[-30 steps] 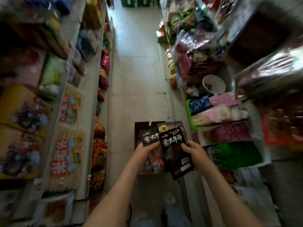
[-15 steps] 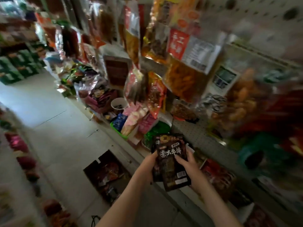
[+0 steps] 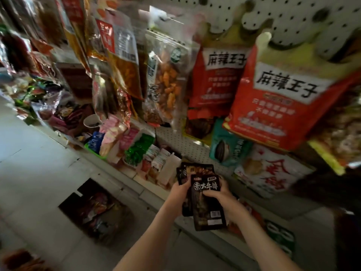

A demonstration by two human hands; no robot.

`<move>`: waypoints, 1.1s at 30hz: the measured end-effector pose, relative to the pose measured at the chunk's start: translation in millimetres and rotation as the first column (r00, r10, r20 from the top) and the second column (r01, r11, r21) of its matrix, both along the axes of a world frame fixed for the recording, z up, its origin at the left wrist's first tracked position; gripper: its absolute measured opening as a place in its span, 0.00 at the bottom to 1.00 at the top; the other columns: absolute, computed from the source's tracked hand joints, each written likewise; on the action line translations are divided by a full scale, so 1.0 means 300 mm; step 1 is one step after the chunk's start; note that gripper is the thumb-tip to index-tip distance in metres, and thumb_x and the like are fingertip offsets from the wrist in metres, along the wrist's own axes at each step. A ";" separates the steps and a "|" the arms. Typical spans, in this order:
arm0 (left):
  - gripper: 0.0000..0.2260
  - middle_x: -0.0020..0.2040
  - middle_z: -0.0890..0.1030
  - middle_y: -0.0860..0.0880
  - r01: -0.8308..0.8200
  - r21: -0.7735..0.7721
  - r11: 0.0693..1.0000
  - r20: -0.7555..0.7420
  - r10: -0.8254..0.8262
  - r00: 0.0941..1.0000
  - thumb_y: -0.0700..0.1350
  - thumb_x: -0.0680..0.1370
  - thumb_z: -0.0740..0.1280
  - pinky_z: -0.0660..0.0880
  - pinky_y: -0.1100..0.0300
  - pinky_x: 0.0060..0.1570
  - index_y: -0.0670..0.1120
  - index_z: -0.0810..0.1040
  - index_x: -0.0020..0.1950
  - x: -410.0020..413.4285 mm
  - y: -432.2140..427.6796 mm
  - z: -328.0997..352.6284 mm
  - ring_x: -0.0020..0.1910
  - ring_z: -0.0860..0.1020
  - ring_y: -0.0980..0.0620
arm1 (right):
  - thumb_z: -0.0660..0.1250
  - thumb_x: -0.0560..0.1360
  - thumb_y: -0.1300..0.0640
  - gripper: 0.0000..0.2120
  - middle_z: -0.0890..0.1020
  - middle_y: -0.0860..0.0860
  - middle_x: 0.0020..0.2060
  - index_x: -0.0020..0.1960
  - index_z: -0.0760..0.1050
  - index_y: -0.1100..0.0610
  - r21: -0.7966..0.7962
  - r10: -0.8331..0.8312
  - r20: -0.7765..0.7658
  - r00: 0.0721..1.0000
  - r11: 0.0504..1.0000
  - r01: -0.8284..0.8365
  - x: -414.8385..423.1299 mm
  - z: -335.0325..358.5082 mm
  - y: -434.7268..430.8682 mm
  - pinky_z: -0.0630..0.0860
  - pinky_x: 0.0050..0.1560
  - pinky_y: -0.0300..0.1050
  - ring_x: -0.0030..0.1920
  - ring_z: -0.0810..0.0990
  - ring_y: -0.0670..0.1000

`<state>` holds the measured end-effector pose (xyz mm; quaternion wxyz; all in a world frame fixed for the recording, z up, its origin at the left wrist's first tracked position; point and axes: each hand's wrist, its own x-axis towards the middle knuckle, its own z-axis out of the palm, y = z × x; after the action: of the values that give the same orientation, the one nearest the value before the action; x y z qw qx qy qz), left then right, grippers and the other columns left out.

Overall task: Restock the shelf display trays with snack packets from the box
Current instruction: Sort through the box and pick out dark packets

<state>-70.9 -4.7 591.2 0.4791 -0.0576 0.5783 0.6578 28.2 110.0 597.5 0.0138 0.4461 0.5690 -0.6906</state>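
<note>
Holding a small fan of dark snack packets (image 3: 206,200) out in front at about shelf height, so this looks like the carry-and-place bit of the restock rather than the picking bit. Left hand (image 3: 178,194) has its fingers wrapped round the left edge of the stack, and the right hand (image 3: 224,200) pinches the front packet with the thumb lying across its face, just under the white lettering. Both grips are closed firmly on the packets, nothing loose that I can see. How many packets are in the stack is hard to say, at least three going by the staggered top edges.

Down on the floor to the left, well apart from the hands, the box (image 3: 97,212) sits open with more packets inside, pretty dim in there so I can't make out which ones.

Just beyond the packets is the shelf (image 3: 136,187) with its row of display trays (image 3: 154,169), mostly full of small upright sachets, green and pink ones further left. Right behind the stack there seems to be a gap by a pale divider, though the packets cover most of it.

My guess for the next move: find the tray that matches these dark packets, square up the fan with the left hand, then slide them in upright, label facing out. The big red bags (image 3: 281,98) hanging off the pegboard (image 3: 293,16) overhang that spot, so going in low seems smart.
</note>
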 end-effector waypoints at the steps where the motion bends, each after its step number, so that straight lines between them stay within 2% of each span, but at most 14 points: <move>1: 0.13 0.48 0.85 0.43 -0.006 -0.008 1.000 0.004 0.006 1.000 0.49 0.78 0.68 0.80 0.52 0.43 0.43 0.79 0.58 0.035 0.011 -0.010 0.47 0.84 0.44 | 0.73 0.71 0.63 0.29 0.79 0.54 0.50 0.65 0.62 0.51 -0.043 -0.040 0.006 0.999 0.998 0.040 0.040 0.008 0.023 0.78 0.39 0.47 0.46 0.81 0.56; 3: 0.09 0.45 0.85 0.44 -0.012 -0.023 1.000 0.012 0.012 1.000 0.46 0.78 0.67 0.79 0.53 0.41 0.44 0.79 0.56 0.089 0.020 -0.009 0.44 0.84 0.45 | 0.70 0.73 0.65 0.19 0.81 0.56 0.45 0.61 0.68 0.59 -0.046 -0.080 0.010 0.997 0.996 0.081 0.102 0.017 0.060 0.76 0.35 0.45 0.42 0.82 0.55; 5: 0.09 0.45 0.85 0.44 0.004 -0.059 0.998 0.006 -0.003 1.000 0.44 0.78 0.68 0.80 0.54 0.39 0.44 0.77 0.57 0.101 0.018 -0.011 0.43 0.84 0.45 | 0.69 0.74 0.65 0.13 0.82 0.57 0.43 0.57 0.73 0.63 -0.033 -0.147 -0.017 0.989 0.989 0.146 0.138 0.024 0.093 0.76 0.36 0.45 0.40 0.82 0.56; 9: 0.08 0.45 0.85 0.43 0.018 -0.071 0.997 0.017 -0.017 1.000 0.43 0.77 0.69 0.79 0.54 0.39 0.44 0.75 0.55 0.086 0.015 0.008 0.41 0.83 0.44 | 0.67 0.76 0.63 0.06 0.83 0.59 0.48 0.53 0.76 0.58 -0.063 -0.346 -0.137 0.928 0.938 0.340 0.161 0.048 0.146 0.78 0.43 0.49 0.46 0.83 0.59; 13: 0.06 0.43 0.84 0.43 0.011 -0.075 0.997 -0.023 -0.012 1.000 0.43 0.78 0.69 0.78 0.58 0.33 0.44 0.76 0.52 0.048 0.029 0.014 0.39 0.83 0.45 | 0.66 0.77 0.61 0.07 0.83 0.55 0.51 0.53 0.77 0.54 -0.063 -0.471 -0.310 0.826 0.877 0.477 0.162 0.107 0.188 0.78 0.49 0.52 0.51 0.82 0.55; 16: 0.13 0.49 0.84 0.40 0.024 -0.073 0.997 -0.011 -0.025 1.000 0.44 0.76 0.70 0.80 0.51 0.44 0.42 0.76 0.59 0.032 0.037 0.010 0.46 0.83 0.41 | 0.60 0.77 0.68 0.13 0.82 0.53 0.51 0.54 0.76 0.53 -0.149 -0.570 -0.399 0.719 0.814 0.562 0.156 0.156 0.215 0.76 0.55 0.52 0.53 0.80 0.53; 18: 0.15 0.50 0.84 0.40 0.037 -0.064 0.997 -0.007 -0.038 0.999 0.45 0.75 0.71 0.80 0.49 0.48 0.42 0.76 0.60 0.026 0.041 0.015 0.48 0.83 0.40 | 0.56 0.75 0.70 0.14 0.81 0.54 0.46 0.50 0.75 0.56 -0.305 -0.648 -0.398 0.649 0.761 0.573 0.154 0.178 0.219 0.75 0.53 0.49 0.50 0.79 0.54; 19: 0.16 0.50 0.84 0.40 0.054 -0.055 0.997 -0.004 -0.054 0.999 0.45 0.75 0.72 0.80 0.48 0.49 0.42 0.75 0.60 0.021 0.043 0.015 0.49 0.83 0.40 | 0.55 0.74 0.69 0.13 0.81 0.53 0.41 0.46 0.74 0.56 -0.372 -0.683 -0.371 0.629 0.730 0.574 0.161 0.178 0.215 0.75 0.49 0.46 0.45 0.79 0.53; 21: 0.18 0.50 0.84 0.41 0.082 -0.051 0.995 0.003 -0.082 0.997 0.47 0.74 0.73 0.80 0.47 0.48 0.43 0.75 0.61 0.016 0.053 0.014 0.49 0.83 0.40 | 0.56 0.74 0.64 0.09 0.77 0.51 0.26 0.38 0.71 0.57 -0.363 -0.657 -0.320 0.683 0.751 0.552 0.186 0.179 0.192 0.71 0.33 0.40 0.29 0.75 0.49; 22: 0.18 0.50 0.85 0.41 0.093 -0.047 0.995 0.005 -0.093 0.996 0.47 0.74 0.73 0.80 0.48 0.46 0.43 0.75 0.61 0.018 0.060 0.017 0.48 0.83 0.40 | 0.56 0.76 0.62 0.09 0.73 0.49 0.21 0.37 0.70 0.58 -0.293 -0.608 -0.294 0.737 0.791 0.536 0.196 0.172 0.177 0.67 0.27 0.36 0.22 0.71 0.47; 24: 0.15 0.49 0.85 0.41 0.106 -0.020 0.994 0.013 -0.106 0.994 0.46 0.75 0.72 0.80 0.50 0.42 0.43 0.76 0.59 0.022 0.077 0.020 0.46 0.84 0.41 | 0.54 0.80 0.57 0.16 0.69 0.49 0.18 0.36 0.69 0.58 -0.156 -0.516 -0.211 0.830 0.856 0.492 0.198 0.152 0.150 0.62 0.19 0.32 0.16 0.66 0.45; 27: 0.15 0.48 0.85 0.41 0.077 -0.015 0.997 0.014 -0.077 0.997 0.47 0.75 0.72 0.81 0.47 0.46 0.42 0.76 0.58 0.022 0.106 0.026 0.46 0.84 0.41 | 0.58 0.81 0.53 0.15 0.75 0.51 0.24 0.39 0.72 0.57 -0.160 -0.423 -0.115 0.899 0.901 0.403 0.181 0.181 0.094 0.66 0.18 0.35 0.18 0.72 0.45; 30: 0.20 0.50 0.85 0.41 0.014 -0.055 0.998 -0.004 -0.014 1.000 0.49 0.72 0.74 0.78 0.39 0.54 0.43 0.77 0.60 0.002 0.127 0.017 0.49 0.83 0.39 | 0.61 0.80 0.49 0.13 0.78 0.49 0.27 0.44 0.74 0.57 -0.111 -0.202 -0.060 0.978 0.975 0.195 0.175 0.187 0.081 0.66 0.17 0.32 0.17 0.73 0.40; 33: 0.19 0.51 0.84 0.40 -0.040 -0.050 0.998 -0.003 0.040 0.999 0.49 0.72 0.74 0.77 0.36 0.53 0.42 0.77 0.59 -0.013 0.134 0.012 0.50 0.83 0.38 | 0.64 0.78 0.49 0.15 0.78 0.45 0.23 0.35 0.74 0.55 0.043 -0.027 0.028 0.999 0.999 0.026 0.168 0.176 0.100 0.71 0.27 0.34 0.26 0.78 0.42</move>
<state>-74.6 35.6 594.7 0.4635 -0.0804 0.5938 0.6527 78.8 140.1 650.2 0.0034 0.4636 0.5775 -0.6719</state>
